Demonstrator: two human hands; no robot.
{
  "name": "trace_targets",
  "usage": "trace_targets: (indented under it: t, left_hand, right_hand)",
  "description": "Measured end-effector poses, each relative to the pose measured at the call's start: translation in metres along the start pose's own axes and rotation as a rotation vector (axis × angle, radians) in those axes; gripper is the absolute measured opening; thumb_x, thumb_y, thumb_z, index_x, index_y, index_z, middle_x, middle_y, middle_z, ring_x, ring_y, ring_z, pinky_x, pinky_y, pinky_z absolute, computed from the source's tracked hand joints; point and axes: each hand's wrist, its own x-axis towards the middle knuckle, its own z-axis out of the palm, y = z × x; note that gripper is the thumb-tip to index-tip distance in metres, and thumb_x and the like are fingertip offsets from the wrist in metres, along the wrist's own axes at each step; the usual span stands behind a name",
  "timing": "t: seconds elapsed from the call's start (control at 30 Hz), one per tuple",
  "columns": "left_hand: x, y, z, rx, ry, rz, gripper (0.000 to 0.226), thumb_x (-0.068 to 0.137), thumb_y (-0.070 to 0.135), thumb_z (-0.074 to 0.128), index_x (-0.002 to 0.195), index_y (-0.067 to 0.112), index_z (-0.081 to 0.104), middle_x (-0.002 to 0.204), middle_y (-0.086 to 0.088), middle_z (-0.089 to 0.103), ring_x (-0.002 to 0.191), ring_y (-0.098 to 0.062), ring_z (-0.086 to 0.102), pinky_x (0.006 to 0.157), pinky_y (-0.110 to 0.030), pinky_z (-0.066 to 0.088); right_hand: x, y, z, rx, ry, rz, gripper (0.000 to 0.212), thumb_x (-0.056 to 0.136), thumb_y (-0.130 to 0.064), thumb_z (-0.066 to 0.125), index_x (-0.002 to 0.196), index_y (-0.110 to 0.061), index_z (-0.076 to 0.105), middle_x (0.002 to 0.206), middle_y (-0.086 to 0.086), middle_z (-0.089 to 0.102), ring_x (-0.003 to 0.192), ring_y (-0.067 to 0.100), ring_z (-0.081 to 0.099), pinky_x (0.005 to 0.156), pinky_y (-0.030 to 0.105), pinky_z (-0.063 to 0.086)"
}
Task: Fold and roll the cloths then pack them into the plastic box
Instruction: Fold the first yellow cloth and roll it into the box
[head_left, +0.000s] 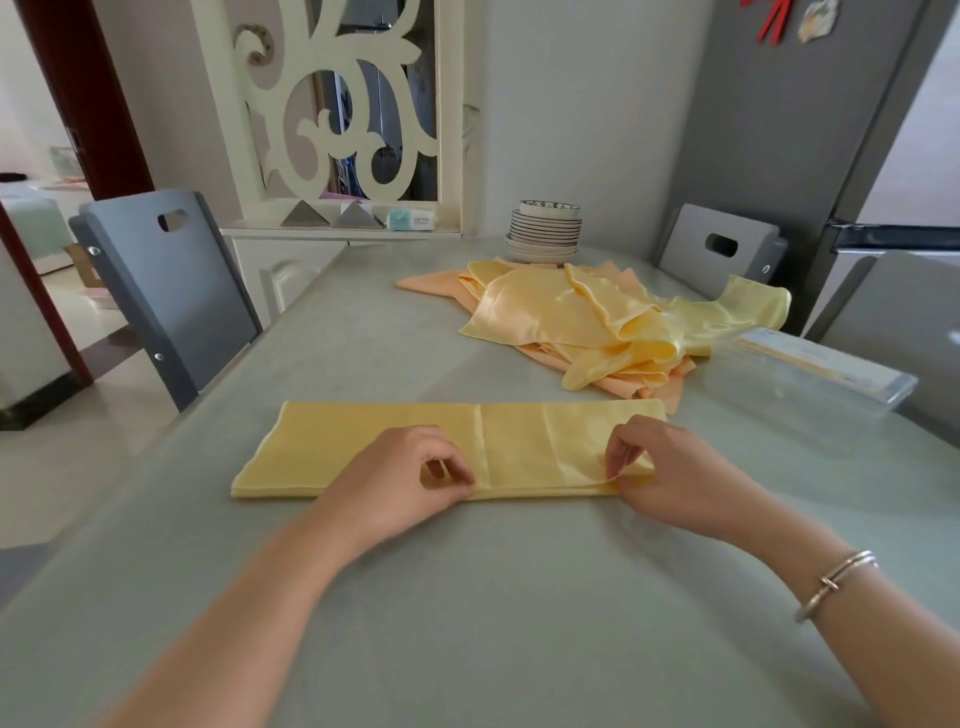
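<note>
The grey table (363, 322) holds a folded yellow cloth (363, 447) in the middle, a cloth pile (597, 322), plates (543, 239) and a clear box (810, 379) at upper right.

A home dining room: chairs (171, 291) flank the counter (467, 597), stacked plates (543, 236) at its far edge, fridge (831, 130) beside.

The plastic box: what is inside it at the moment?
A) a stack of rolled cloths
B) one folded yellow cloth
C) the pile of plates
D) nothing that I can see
D: the clear plastic box at the right of the table looks empty, while the loose cloths lie heaped beside it and both hands work on the folded yellow cloth.
</note>
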Motion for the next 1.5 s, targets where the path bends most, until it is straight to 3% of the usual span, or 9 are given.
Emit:
trace_targets:
  t: [0.2, 0.3, 0.4, 0.5, 0.77, 0.93, 1.13, 1.3, 1.5]
  left_hand:
    - [0.000, 0.000, 0.001, 0.012, -0.027, 0.009, 0.008, 0.077, 0.023, 0.073, 0.074, 0.030, 0.071, 0.082, 0.017, 0.061, 0.078, -0.004, 0.060, 0.076, -0.034, 0.051]
    - [0.000, -0.001, 0.002, 0.005, -0.027, 0.009, 0.008, 0.078, 0.024, 0.072, 0.073, 0.029, 0.069, 0.082, 0.017, 0.061, 0.076, -0.003, 0.060, 0.075, -0.032, 0.051]
    - [-0.001, 0.002, 0.003, 0.001, -0.021, 0.017, 0.005, 0.083, 0.028, 0.068, 0.080, 0.031, 0.071, 0.084, 0.016, 0.061, 0.077, -0.002, 0.058, 0.074, -0.025, 0.049]
    - [-0.002, 0.003, 0.004, -0.007, -0.043, 0.014, 0.010, 0.087, 0.030, 0.064, 0.088, 0.035, 0.073, 0.085, 0.015, 0.058, 0.079, -0.002, 0.055, 0.069, -0.019, 0.045]
    - [-0.005, 0.004, 0.002, -0.113, -0.109, -0.014, 0.037, 0.084, 0.008, 0.054, 0.089, 0.038, 0.075, 0.086, 0.010, 0.056, 0.078, -0.007, 0.054, 0.071, -0.020, 0.044]
    - [-0.004, 0.007, 0.004, -0.111, -0.128, -0.008, 0.045, 0.084, 0.004, 0.049, 0.087, 0.040, 0.075, 0.088, 0.012, 0.057, 0.078, -0.010, 0.052, 0.065, -0.015, 0.039]
    - [-0.001, 0.010, 0.006, -0.136, -0.129, -0.009, 0.046, 0.084, 0.003, 0.047, 0.083, 0.040, 0.075, 0.089, 0.012, 0.058, 0.078, -0.014, 0.056, 0.073, -0.033, 0.045]
    - [0.002, 0.008, 0.002, -0.291, -0.036, -0.128, 0.047, 0.081, -0.005, 0.043, 0.083, 0.030, 0.074, 0.084, 0.014, 0.069, 0.081, -0.010, 0.061, 0.080, -0.027, 0.048]
    - [0.011, -0.023, -0.038, -0.657, 0.410, -0.392, 0.035, 0.088, -0.005, 0.040, 0.089, 0.015, 0.069, 0.089, -0.006, 0.071, 0.072, -0.015, 0.062, 0.076, -0.028, 0.049]
  right_hand:
    - [0.003, 0.007, -0.005, 0.042, 0.010, 0.149, 0.003, 0.080, -0.026, 0.058, 0.078, -0.025, 0.059, 0.090, -0.010, 0.056, 0.087, 0.009, 0.052, 0.086, 0.033, 0.042]
    - [0.007, 0.025, -0.006, -0.007, 0.180, 0.366, 0.017, 0.084, -0.037, 0.056, 0.089, -0.021, 0.053, 0.097, -0.003, 0.054, 0.089, 0.017, 0.053, 0.083, 0.038, 0.046]
    - [0.009, 0.046, -0.006, -0.111, 0.112, 0.586, 0.041, 0.087, -0.052, 0.050, 0.104, -0.015, 0.050, 0.105, 0.003, 0.048, 0.106, 0.027, 0.051, 0.092, 0.040, 0.044]
    - [0.015, 0.057, -0.005, -0.101, 0.039, 0.664, 0.049, 0.085, -0.062, 0.045, 0.077, -0.014, 0.052, 0.085, 0.002, 0.049, 0.089, 0.028, 0.053, 0.080, 0.037, 0.043]
    - [0.015, 0.040, -0.008, 0.028, 0.002, 0.604, 0.025, 0.084, -0.037, 0.059, 0.081, -0.015, 0.049, 0.080, 0.003, 0.053, 0.075, 0.019, 0.050, 0.064, 0.031, 0.038]
    - [0.011, 0.021, -0.017, 0.811, 0.232, 0.559, 0.021, 0.090, -0.013, 0.056, 0.110, -0.011, 0.050, 0.093, 0.006, 0.055, 0.080, 0.019, 0.055, 0.078, 0.035, 0.050]
    - [0.019, 0.012, -0.024, 1.379, 0.337, 0.489, 0.015, 0.088, -0.003, 0.055, 0.100, -0.012, 0.050, 0.093, 0.009, 0.054, 0.085, 0.021, 0.057, 0.080, 0.040, 0.053]
    - [0.044, -0.021, -0.028, 1.420, 0.308, 0.353, 0.019, 0.086, 0.000, 0.054, 0.100, -0.012, 0.050, 0.094, 0.013, 0.057, 0.085, 0.027, 0.059, 0.065, 0.035, 0.053]
    - [0.090, -0.111, -0.022, 1.180, 0.218, 0.181, 0.023, 0.085, 0.002, 0.054, 0.095, -0.018, 0.051, 0.087, 0.004, 0.052, 0.071, 0.016, 0.053, 0.058, 0.028, 0.047]
